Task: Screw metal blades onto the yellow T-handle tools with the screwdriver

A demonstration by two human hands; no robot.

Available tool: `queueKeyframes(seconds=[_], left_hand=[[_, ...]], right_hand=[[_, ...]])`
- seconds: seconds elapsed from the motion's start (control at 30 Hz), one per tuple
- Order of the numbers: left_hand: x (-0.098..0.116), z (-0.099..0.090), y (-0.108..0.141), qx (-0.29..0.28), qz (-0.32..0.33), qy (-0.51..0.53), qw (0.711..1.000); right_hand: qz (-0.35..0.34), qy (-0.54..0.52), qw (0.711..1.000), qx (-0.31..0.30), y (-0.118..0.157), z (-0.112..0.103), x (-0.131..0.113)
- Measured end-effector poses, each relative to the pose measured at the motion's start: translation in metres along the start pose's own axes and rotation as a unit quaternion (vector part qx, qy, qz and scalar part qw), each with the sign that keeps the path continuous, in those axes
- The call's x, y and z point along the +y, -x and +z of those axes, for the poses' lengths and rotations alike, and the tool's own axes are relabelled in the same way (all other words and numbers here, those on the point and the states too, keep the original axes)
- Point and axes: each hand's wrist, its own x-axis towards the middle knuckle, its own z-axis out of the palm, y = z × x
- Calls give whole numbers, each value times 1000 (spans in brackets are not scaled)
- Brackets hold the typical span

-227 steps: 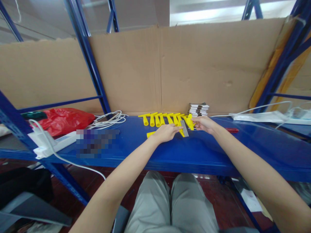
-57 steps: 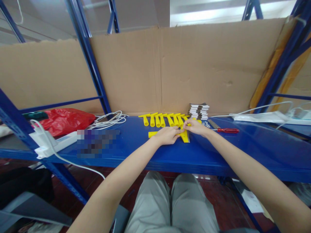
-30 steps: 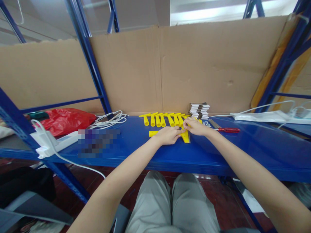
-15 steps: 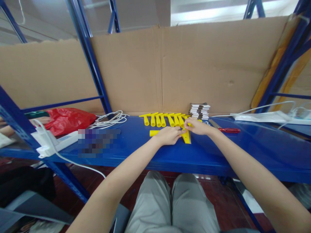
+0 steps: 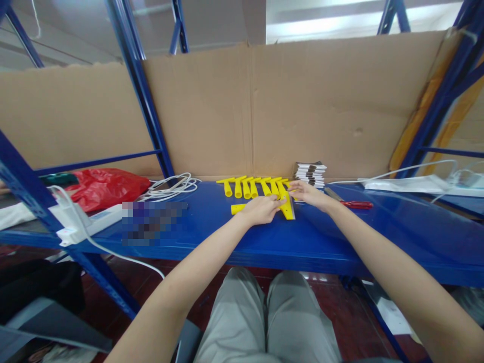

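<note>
A yellow T-shaped scraper (image 5: 287,205) lies across the blue shelf, with a thin metal blade along the right edge of its head. My left hand (image 5: 262,210) is wrapped over its handle, whose yellow end pokes out to the left. Just right of the scraper's head is my right hand (image 5: 306,193), fingers stretched out and spread, with nothing visible in them. Whether its fingertips touch the scraper's upper edge cannot be made out. Behind both hands several similar yellow scrapers (image 5: 247,188) form a row, their handle ends toward me.
Small white-and-dark packets (image 5: 312,174) are stacked behind my right hand. Farther right lies a red-handled tool (image 5: 356,204). On the left are a white power strip (image 5: 102,222), a coiled white cable (image 5: 174,187) and a red plastic bag (image 5: 111,187). Cardboard (image 5: 302,101) walls the back.
My right hand's fingers have opened from a pinch at the scraper's head and shifted slightly right. The scraper has turned a little, still under my left hand.
</note>
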Motion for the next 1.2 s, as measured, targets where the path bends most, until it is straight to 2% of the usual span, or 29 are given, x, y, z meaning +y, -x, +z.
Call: queueKeyframes(seconds=[0.13,0.23,0.37,0.53,0.87,0.97,1.0,1.07,1.1,1.13,1.2], left_hand=[[-1,1,-1,-1,-23,4,1000],[-1,2,-1,2,-30,7,1000],[-1,4,-2,11,-43,7,999],[-1,6,-2,-7,-44,-29,999],[3,-5,-2,-23,-70,-67,995],[4,-7,-2,-12,-94,-49,994],[4,-6,-3,-6,-103,-43,994],[3,-5,-3,2,-117,-25,993],[2,-3,-3,4,-122,-15,992],[0,-2,-3,5,-126,-5,992],[-3,0,-3,1,-129,12,992]], right_hand=[[99,-151,976,-123,9,1,-6],[126,-194,958,-167,12,5,-9],[124,-223,953,-162,12,10,-13],[127,-233,952,-151,12,12,-14],[103,-238,954,-150,12,20,-17],[86,-174,973,-128,10,17,-20],[87,-126,983,-102,8,14,-20],[100,25,995,-3,4,1,-17],[110,121,984,75,3,-8,-14],[111,223,958,141,1,-18,-9],[116,358,907,188,0,-40,4]])
